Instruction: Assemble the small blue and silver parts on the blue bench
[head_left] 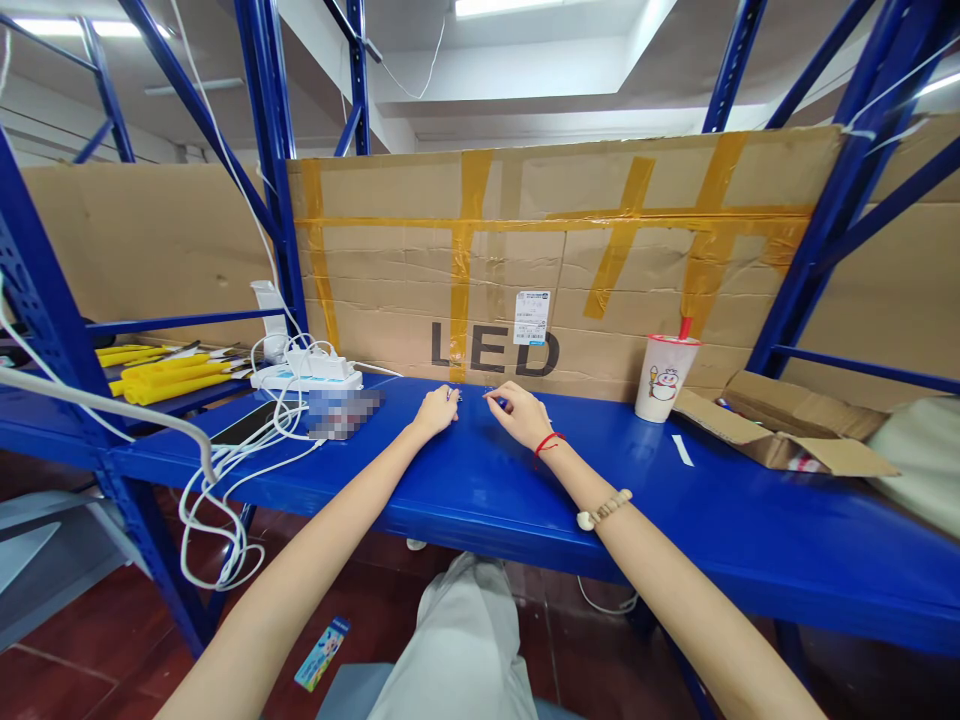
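Both hands are over the back part of the blue shelf top point(480, 470), in front of the cardboard marked LED point(375, 290). My left hand point(436, 411) is closed, its fingers pressed around something too small to make out. A short gap to its right separates it from my right hand point(520, 413), whose thumb and index finger pinch together at the tip. Whatever lies between those fingertips is too small to name. Tiny bits sit on the surface between the hands. A red string and a beaded bracelet point(604, 509) circle my right wrist and forearm.
On the left are a power strip point(307, 377), tangled white cables point(225, 470) and yellow-handled tools point(176, 378). To the right stand a cup with a red straw point(664, 380), a paper strip point(682, 450) and an opened cardboard box point(780, 425). Blue posts flank the shelf.
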